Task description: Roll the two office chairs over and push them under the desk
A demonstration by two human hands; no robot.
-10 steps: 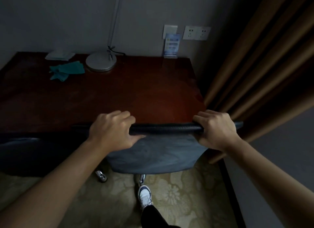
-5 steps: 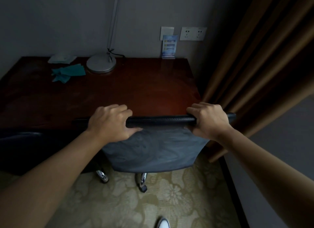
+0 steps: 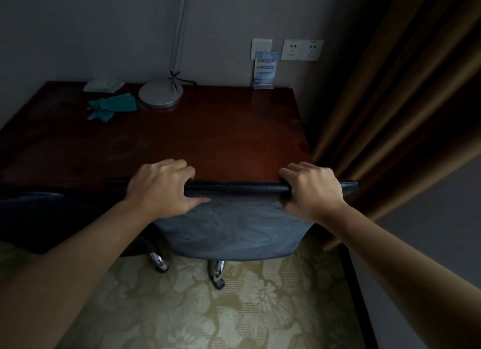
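Observation:
A grey-blue office chair (image 3: 231, 231) stands with its back toward me, its top edge at the front edge of the dark red wooden desk (image 3: 208, 135). My left hand (image 3: 161, 187) grips the left part of the chair's top rail, fingers curled over it. My right hand (image 3: 309, 192) grips the rail near its right end. Two chrome legs with castors (image 3: 218, 273) show below the backrest on the carpet. A second dark chair (image 3: 49, 218) sits to the left, its back also at the desk's edge; its base is mostly hidden.
On the desk's far side lie a round lamp base (image 3: 160, 95), a teal cloth (image 3: 112, 108), a white packet (image 3: 104, 86) and a blue card stand (image 3: 265, 70). Brown curtains (image 3: 395, 109) hang close on the right. Patterned carpet (image 3: 234, 309) lies under me.
The chair has rolled forward toward the desk with both hands still on its rail. My foot, seen under the chair earlier, has dropped out of view.

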